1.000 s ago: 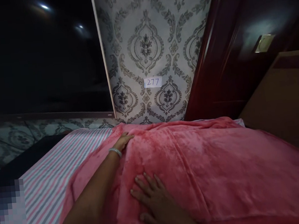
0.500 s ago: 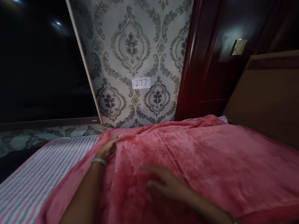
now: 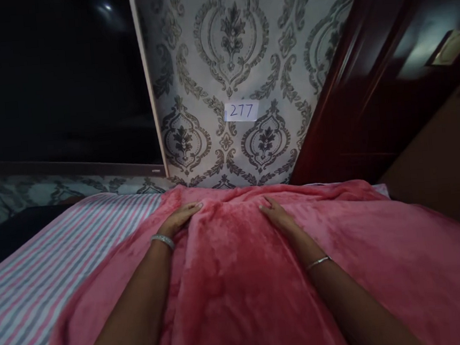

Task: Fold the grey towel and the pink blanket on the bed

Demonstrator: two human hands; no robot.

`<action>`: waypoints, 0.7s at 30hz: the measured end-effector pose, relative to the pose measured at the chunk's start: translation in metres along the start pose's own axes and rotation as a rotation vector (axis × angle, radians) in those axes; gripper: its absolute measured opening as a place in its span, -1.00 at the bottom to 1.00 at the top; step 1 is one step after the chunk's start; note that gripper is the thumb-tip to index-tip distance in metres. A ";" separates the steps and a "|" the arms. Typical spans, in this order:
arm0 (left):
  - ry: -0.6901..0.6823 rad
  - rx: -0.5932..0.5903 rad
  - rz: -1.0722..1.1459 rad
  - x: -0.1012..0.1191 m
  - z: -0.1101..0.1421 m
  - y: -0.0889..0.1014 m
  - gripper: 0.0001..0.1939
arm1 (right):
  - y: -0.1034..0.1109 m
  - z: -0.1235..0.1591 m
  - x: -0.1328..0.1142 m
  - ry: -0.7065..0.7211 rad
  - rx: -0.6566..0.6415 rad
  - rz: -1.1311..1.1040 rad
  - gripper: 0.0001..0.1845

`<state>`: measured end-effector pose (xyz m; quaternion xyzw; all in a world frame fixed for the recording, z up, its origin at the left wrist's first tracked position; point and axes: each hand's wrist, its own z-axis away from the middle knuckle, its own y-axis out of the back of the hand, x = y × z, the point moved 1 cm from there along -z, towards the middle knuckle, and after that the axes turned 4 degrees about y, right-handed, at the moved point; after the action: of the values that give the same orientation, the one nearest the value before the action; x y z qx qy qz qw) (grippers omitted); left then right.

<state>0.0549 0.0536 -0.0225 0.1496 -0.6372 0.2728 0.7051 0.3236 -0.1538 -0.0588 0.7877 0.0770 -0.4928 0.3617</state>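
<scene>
A plush pink-red blanket (image 3: 239, 279) is spread before me, with a thick raised fold running lengthwise down its middle. My left hand (image 3: 181, 217) is at the far left end of this fold, closed on the blanket's edge; some of its fingers are hidden by the cloth. On the fold's far right side lies my right hand (image 3: 277, 214), finger and thumb apart, touching the plush. Both wrists carry bangles.
Left of the blanket shows a striped sheet (image 3: 71, 251). Behind stand a patterned wall (image 3: 232, 151) with a paper label (image 3: 241, 111) reading 277, a large dark screen (image 3: 57, 85) and a dark red wooden panel (image 3: 343, 135). A brown board (image 3: 446, 159) stands at right.
My right hand has moved forward from the middle of the blanket to the far end of the fold. My left hand keeps its place there. The view has shifted and tilted slightly.
</scene>
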 end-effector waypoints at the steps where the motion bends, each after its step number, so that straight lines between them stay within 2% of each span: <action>1: 0.007 0.010 -0.012 -0.002 -0.002 0.001 -0.58 | -0.003 0.001 0.003 0.012 0.039 -0.024 -0.31; 4: -0.020 0.122 -0.031 -0.008 -0.008 0.005 -0.58 | -0.006 0.009 0.014 0.087 0.198 -0.045 -0.36; 6: -0.051 0.193 -0.033 -0.011 -0.009 0.006 -0.53 | -0.005 0.014 0.019 0.088 0.231 -0.043 -0.37; 10: -0.041 0.194 -0.005 -0.011 -0.007 0.003 -0.55 | 0.001 0.016 0.018 0.065 0.191 -0.080 -0.37; 15: -0.012 0.151 0.031 -0.012 -0.008 0.002 -0.62 | 0.011 0.013 0.018 0.008 0.072 -0.085 -0.30; 21: -0.078 0.297 -0.162 -0.012 -0.019 0.007 -0.67 | 0.014 0.009 0.028 0.055 0.065 0.008 -0.27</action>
<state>0.0658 0.0674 -0.0378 0.3136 -0.6027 0.3000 0.6697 0.3378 -0.1762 -0.0778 0.8126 0.0676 -0.4717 0.3355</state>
